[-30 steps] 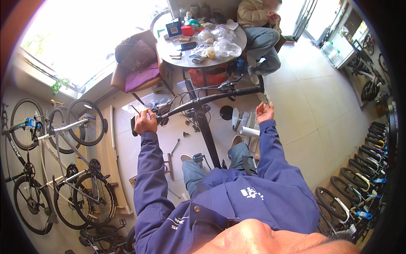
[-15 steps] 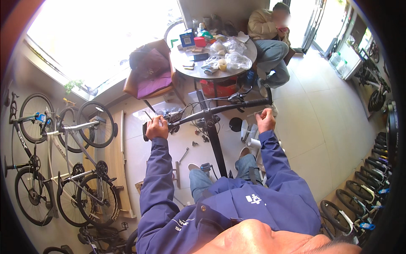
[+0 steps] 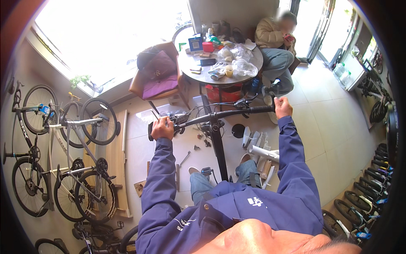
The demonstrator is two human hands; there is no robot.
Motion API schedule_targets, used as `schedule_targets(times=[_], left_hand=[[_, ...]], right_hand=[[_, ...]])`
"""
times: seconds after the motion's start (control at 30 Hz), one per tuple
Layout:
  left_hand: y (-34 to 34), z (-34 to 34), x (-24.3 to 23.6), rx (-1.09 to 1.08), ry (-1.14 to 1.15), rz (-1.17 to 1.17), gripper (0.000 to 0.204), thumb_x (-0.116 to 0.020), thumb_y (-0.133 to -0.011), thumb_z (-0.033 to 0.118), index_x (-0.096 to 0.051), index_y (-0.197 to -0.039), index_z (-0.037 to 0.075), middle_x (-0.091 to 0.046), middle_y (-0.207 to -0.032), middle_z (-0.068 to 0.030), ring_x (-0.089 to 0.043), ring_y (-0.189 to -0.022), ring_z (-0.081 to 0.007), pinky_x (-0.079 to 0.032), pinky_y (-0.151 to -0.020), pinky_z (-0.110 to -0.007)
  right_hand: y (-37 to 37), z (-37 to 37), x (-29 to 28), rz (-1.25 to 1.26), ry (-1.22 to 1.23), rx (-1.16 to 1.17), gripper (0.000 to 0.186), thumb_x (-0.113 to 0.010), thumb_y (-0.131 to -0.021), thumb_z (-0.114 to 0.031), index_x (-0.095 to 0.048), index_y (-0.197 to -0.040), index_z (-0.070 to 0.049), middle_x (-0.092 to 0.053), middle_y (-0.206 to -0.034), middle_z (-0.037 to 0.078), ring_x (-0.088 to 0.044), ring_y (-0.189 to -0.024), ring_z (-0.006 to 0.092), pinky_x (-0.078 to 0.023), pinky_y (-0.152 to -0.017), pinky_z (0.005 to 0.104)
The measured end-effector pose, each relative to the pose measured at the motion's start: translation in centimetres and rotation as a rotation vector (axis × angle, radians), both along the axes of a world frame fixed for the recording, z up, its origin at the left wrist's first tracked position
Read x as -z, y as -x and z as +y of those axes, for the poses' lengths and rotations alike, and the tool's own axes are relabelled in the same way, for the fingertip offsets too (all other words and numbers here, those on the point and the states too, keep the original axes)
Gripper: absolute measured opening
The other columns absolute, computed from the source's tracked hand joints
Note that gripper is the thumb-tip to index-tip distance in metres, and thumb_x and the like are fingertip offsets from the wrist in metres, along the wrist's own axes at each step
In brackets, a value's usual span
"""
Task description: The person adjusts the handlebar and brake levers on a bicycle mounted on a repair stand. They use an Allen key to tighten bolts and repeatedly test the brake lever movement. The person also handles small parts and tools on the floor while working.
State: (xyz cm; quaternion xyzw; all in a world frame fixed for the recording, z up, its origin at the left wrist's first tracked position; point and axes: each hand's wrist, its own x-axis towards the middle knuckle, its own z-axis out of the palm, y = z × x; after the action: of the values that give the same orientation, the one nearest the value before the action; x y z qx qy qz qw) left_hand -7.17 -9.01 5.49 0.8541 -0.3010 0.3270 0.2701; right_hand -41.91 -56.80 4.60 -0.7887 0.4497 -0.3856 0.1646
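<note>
A black bicycle handlebar (image 3: 230, 113) spans the space in front of me, its dark stem and frame tube (image 3: 218, 146) running back toward my legs. My left hand (image 3: 163, 128) is closed around the bar's left end, mostly hiding the grip. A thin dark rod (image 3: 155, 114) sticks up by its fingers; I cannot tell whether it is a lever or a tool. At the bar's other end, my right hand (image 3: 283, 108) is closed at the tip of the right grip (image 3: 261, 109). Cables and a brake lever (image 3: 245, 101) sit ahead of that grip.
Beyond the bar stands a round table (image 3: 198, 76) covered with bags and small boxes, between a cushioned chair (image 3: 158, 76) and a seated person (image 3: 275, 51). Bicycles (image 3: 72, 169) line the left wall. Loose parts (image 3: 205, 142) and white tubes (image 3: 264, 153) lie on the floor.
My right hand has moved outward and forward to the end of the right grip; the thin piece at its fingers no longer shows. My left hand stays on the bar. The view has shifted slightly.
</note>
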Motion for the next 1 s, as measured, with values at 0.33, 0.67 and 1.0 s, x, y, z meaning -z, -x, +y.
schedule_targets(times=[0.33, 0.67, 1.0], left_hand=[[0.0, -0.3, -0.2, -0.005, 0.021, 0.013, 0.012, -0.073, -0.091, 0.024, -0.080, -0.093, 0.015, -0.079, -0.094, -0.0093, -0.074, -0.091, -0.0330, -0.059, -0.083, -0.045], [0.1, 0.0, 0.2, -0.049, -0.008, 0.050, 0.012, -0.072, -0.092, 0.025, -0.079, -0.096, 0.016, -0.078, -0.097, -0.0054, -0.073, -0.092, -0.0317, -0.059, -0.082, -0.045], [-0.1, -0.3, -0.1, -0.041, -0.002, -0.001, 0.012, -0.072, -0.093, 0.025, -0.079, -0.093, 0.015, -0.078, -0.094, -0.0062, -0.073, -0.090, -0.0324, -0.059, -0.080, -0.045]], right_hand=[[3.8, -2.2, 7.8, -1.159, -1.212, 0.116, 0.052, -0.060, -0.109, -0.051, -0.054, -0.076, -0.012, -0.057, -0.060, 0.001, -0.064, -0.053, 0.0183, -0.062, -0.052, 0.0370], [-2.4, -2.8, 0.6, -0.516, 0.242, 0.026, 0.055, -0.063, -0.106, -0.060, -0.069, -0.090, -0.008, -0.072, -0.073, 0.010, -0.065, -0.053, 0.0147, -0.053, -0.054, 0.0331], [-6.4, -2.5, 2.3, -0.110, -0.504, 0.059, 0.071, -0.052, -0.102, -0.070, -0.081, -0.091, -0.006, -0.078, -0.090, 0.019, -0.075, -0.094, 0.0384, -0.055, -0.086, 0.0466]])
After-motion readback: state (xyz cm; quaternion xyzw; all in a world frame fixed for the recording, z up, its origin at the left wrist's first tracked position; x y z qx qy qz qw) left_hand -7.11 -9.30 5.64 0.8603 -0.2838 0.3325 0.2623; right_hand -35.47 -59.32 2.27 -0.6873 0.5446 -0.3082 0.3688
